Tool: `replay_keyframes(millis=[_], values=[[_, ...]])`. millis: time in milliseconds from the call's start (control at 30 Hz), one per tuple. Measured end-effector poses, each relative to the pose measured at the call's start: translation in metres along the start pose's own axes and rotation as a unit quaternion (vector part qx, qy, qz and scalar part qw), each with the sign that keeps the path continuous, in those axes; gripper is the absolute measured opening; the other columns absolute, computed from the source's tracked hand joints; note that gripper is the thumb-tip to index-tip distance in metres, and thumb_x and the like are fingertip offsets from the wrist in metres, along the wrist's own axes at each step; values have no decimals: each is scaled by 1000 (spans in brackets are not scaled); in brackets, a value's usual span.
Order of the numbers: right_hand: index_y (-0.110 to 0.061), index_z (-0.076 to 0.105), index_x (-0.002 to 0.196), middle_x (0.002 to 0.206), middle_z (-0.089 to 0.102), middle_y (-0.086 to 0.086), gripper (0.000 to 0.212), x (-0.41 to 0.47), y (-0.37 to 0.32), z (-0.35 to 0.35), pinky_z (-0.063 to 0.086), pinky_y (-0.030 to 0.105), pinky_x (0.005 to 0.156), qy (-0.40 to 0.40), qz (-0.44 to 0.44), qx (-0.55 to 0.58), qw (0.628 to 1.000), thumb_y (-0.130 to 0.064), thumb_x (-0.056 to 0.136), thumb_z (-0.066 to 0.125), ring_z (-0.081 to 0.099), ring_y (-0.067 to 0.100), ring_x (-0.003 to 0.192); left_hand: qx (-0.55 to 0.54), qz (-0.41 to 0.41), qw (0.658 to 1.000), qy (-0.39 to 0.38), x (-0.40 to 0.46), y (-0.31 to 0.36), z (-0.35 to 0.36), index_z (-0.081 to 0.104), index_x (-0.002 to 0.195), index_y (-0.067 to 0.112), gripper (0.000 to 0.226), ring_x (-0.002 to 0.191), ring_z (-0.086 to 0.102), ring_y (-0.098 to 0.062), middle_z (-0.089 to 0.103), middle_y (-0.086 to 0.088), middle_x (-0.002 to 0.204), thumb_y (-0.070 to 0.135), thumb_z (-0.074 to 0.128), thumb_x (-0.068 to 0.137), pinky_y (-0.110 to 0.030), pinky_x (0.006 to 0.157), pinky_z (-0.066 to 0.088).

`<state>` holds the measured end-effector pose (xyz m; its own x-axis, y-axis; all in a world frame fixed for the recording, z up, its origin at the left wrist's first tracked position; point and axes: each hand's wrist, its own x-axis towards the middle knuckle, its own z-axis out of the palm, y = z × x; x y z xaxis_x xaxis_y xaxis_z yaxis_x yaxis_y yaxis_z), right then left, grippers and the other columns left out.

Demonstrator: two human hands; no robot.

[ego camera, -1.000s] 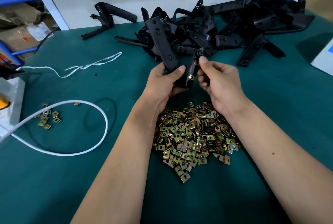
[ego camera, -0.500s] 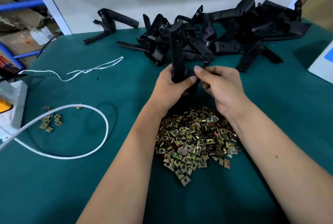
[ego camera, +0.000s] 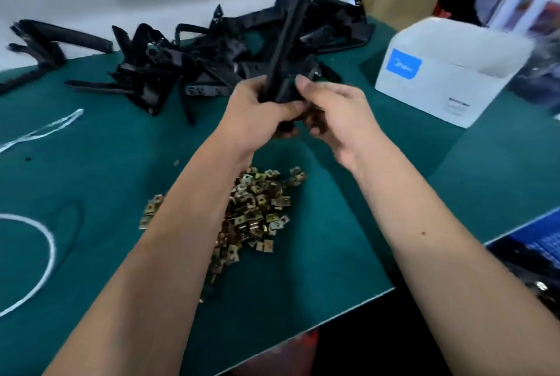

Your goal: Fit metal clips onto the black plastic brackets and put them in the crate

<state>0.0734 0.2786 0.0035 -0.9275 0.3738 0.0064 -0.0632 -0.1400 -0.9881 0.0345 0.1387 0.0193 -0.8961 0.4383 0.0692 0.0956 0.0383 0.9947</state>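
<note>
Even, fairly bright overhead light falls on the green table without glare. Soft shadows lie under the forearms and across the clips. Motion blur smears the whole frame, worst at the raised bracket, the bracket pile and the white box. Wide-angle distortion bends the table edges and stretches the corners.

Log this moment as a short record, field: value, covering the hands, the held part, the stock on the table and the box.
left hand: grips the lower end of the held bracket
right hand: fingers pinch the same end
held bracket: black, long, standing nearly upright
bracket pile: loose, at the table's far side
metal clips: heap under the forearms
table: green surface
white box: open-topped, blue label, far right
</note>
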Motion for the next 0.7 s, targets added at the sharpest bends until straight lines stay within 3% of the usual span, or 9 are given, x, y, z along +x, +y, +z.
replay_keyframes(millis=[67, 133, 267, 333, 400, 467, 533, 633, 700], values=[[-12, 65, 83, 70, 58, 8, 25, -9, -11, -42, 42, 31, 60, 30, -15, 47, 998, -33, 93, 75, 53, 17, 60, 4, 10, 999, -50, 9, 16, 47, 69, 91, 9, 10, 52, 64, -15, 70, -5, 70, 1, 74, 89, -23, 50, 52], [-8, 63, 100, 71, 60, 9, 26, -22, -19, -87, 45, 30, 57, 74, -38, 106, 991, -32, 96, 71, 54, 19, 60, 0, 18, 994, -108, 11, 28, 98, 67, 91, 7, 8, 52, 62, -17, 67, -9, 70, 2, 73, 90, -23, 50, 52], [-10, 68, 91, 75, 65, 12, 16, -69, -34, -201, 38, 28, 51, 230, -120, 107, 960, -24, 99, 66, 54, 21, 58, -51, -13, 975, -216, -12, 34, 224, 69, 95, 11, 8, 56, 64, -18, 73, -12, 79, 5, 73, 92, -27, 57, 58], [-8, 67, 101, 93, 63, 21, 9, -100, -35, -258, 47, 29, 57, 317, -136, 99, 933, -16, 99, 66, 59, 25, 71, -65, -51, 957, -276, -34, 28, 284, 68, 92, 11, 8, 61, 67, -25, 73, -17, 85, 6, 75, 91, -34, 65, 62], [-8, 66, 101, 87, 66, 13, 5, -135, -30, -310, 54, 30, 63, 390, -129, 88, 908, -12, 98, 66, 63, 22, 74, -79, -111, 930, -341, -59, 18, 336, 67, 100, 5, 9, 69, 68, -30, 74, -23, 98, 3, 73, 92, -41, 76, 63], [-12, 67, 88, 70, 67, 2, 10, -165, -14, -350, 54, 27, 61, 443, -80, 66, 891, -9, 98, 66, 63, 15, 65, -68, -178, 894, -405, -81, 1, 372, 63, 114, 2, 20, 74, 66, -31, 71, -26, 107, 6, 70, 95, -42, 78, 61], [-12, 64, 79, 64, 66, 2, 19, -189, 15, -387, 53, 29, 62, 478, -2, 35, 878, -6, 98, 65, 62, 13, 58, -11, -235, 849, -473, -101, -21, 396, 59, 120, 0, 28, 82, 65, -30, 66, -22, 108, 16, 68, 98, -39, 79, 59], [-4, 67, 85, 82, 65, 17, 13, -214, 70, -431, 53, 35, 68, 474, 154, -51, 865, -6, 98, 65, 63, 16, 55, 135, -256, 796, -532, -115, -63, 406, 56, 93, 11, 19, 90, 62, -29, 64, -20, 108, 24, 69, 99, -44, 91, 57], [5, 73, 100, 89, 67, 22, 13, -220, 105, -454, 53, 38, 73, 443, 248, -181, 843, -7, 97, 69, 64, 23, 63, 208, -258, 775, -538, -114, -89, 406, 56, 100, 11, 21, 89, 63, -27, 66, -21, 114, 28, 69, 98, -43, 96, 57]])
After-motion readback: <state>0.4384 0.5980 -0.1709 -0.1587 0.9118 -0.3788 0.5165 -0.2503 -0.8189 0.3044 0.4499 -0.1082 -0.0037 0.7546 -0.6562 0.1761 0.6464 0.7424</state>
